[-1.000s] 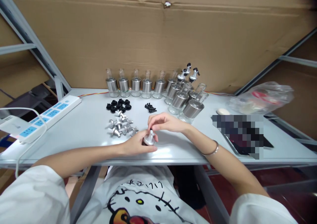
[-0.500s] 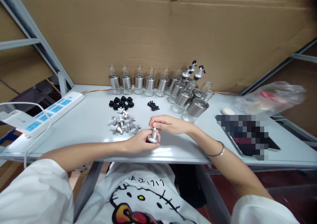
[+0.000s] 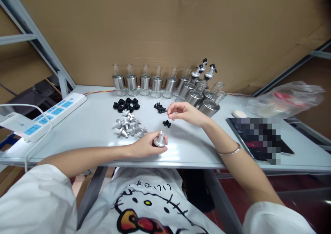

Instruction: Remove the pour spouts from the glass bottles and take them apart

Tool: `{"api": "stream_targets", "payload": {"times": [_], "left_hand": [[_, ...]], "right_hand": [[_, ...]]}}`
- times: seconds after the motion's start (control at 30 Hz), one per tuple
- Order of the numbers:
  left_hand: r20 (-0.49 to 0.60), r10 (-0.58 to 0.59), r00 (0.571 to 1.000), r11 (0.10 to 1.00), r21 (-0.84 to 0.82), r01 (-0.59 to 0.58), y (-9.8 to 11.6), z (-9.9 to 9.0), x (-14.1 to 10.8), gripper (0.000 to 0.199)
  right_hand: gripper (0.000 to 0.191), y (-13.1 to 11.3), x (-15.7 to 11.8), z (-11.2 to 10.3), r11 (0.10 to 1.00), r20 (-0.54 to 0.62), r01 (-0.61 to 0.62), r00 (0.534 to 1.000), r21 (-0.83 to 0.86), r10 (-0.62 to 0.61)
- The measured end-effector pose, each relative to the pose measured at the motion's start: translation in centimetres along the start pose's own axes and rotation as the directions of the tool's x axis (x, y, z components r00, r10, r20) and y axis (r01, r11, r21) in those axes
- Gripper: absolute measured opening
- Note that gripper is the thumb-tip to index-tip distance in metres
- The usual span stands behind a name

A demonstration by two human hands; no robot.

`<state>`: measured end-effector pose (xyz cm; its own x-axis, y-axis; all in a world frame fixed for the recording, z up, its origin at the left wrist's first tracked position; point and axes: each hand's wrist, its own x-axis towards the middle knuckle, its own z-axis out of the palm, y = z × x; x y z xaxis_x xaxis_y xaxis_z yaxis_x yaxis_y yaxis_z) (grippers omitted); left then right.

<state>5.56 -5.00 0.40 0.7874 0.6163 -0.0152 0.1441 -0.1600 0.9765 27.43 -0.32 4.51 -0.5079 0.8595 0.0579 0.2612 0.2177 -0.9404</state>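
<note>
My left hand (image 3: 148,145) is closed around a silver bottle pourer spout (image 3: 160,140) near the table's front edge, its flared disc facing me. My right hand (image 3: 182,112) hovers up and to the right of it, thumb and fingertips pinched; anything between them is too small to make out. Just below those fingertips lies a little cluster of small black parts (image 3: 167,123). Black lever-like pieces (image 3: 160,107) form a pile beyond. Left of my hands are a heap of silver pourer spouts (image 3: 129,125) and a group of black ribbed stoppers (image 3: 126,105).
Glass bottles with metal sleeves (image 3: 157,84) line the back, several more standing at the right. Some carry fitted pourers (image 3: 209,73). A power strip (image 3: 55,115) lies left. To the right are a white oval object (image 3: 239,114), a partly blurred tablet-like device (image 3: 239,137) and a plastic bag (image 3: 287,99).
My right hand has left the spout and moved up and right, uncovering the small black parts. My left hand still holds the spout, slightly turned. The view has tilted a little.
</note>
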Motion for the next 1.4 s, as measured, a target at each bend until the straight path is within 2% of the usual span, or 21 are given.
{"api": "stream_targets", "payload": {"times": [0.13, 0.27, 0.43, 0.57, 0.63, 0.73, 0.9, 1.17, 1.4], "left_hand": [[-0.008, -0.014, 1.000, 1.000, 0.017, 0.014, -0.3, -0.1, 0.0, 0.019], [-0.011, -0.014, 1.000, 0.999, 0.029, 0.014, -0.4, -0.2, 0.0, 0.019], [-0.008, -0.020, 1.000, 1.000, 0.023, 0.020, -0.2, -0.1, 0.0, 0.019], [-0.018, -0.028, 0.999, 0.999, 0.030, 0.028, -0.1, -0.1, 0.0, 0.019], [-0.022, -0.025, 0.999, 0.999, 0.035, 0.025, -0.1, -0.1, 0.0, 0.019], [-0.017, -0.025, 1.000, 0.999, 0.026, 0.026, -0.1, 0.0, 0.0, 0.019], [-0.010, -0.029, 1.000, 0.999, 0.017, 0.029, -0.2, 0.0, 0.0, 0.020], [-0.003, -0.026, 1.000, 1.000, 0.000, 0.026, -0.2, -0.1, 0.0, 0.019], [-0.009, -0.023, 1.000, 1.000, 0.017, 0.024, 0.0, -0.1, 0.1, 0.019]], "right_hand": [[0.029, 1.4, 0.6, -1.0, 0.996, -0.180, -0.086, 0.980, -0.001, 0.084], [0.033, 2.2, 0.8, -0.9, 0.995, -0.266, -0.095, 0.959, 0.008, 0.093], [0.019, 2.4, 0.6, -0.8, 0.952, -0.173, -0.049, 0.985, -0.304, -0.004], [0.020, 3.1, 0.7, -0.8, 0.803, -0.082, 0.005, 0.994, -0.596, -0.068], [0.022, 3.4, 0.8, -0.8, 0.738, -0.042, 0.064, 0.991, -0.672, -0.123], [0.020, 3.6, 0.9, -1.0, 0.712, 0.000, 0.083, 0.993, -0.698, -0.115], [0.019, 3.3, 0.8, -1.3, 0.747, 0.029, -0.043, 0.996, -0.663, 0.083], [0.027, 3.0, 0.7, -1.3, 0.774, 0.028, -0.065, 0.994, -0.630, 0.107], [0.022, 2.8, 0.6, -1.2, 0.709, -0.014, -0.096, 0.993, -0.699, 0.120]]}}
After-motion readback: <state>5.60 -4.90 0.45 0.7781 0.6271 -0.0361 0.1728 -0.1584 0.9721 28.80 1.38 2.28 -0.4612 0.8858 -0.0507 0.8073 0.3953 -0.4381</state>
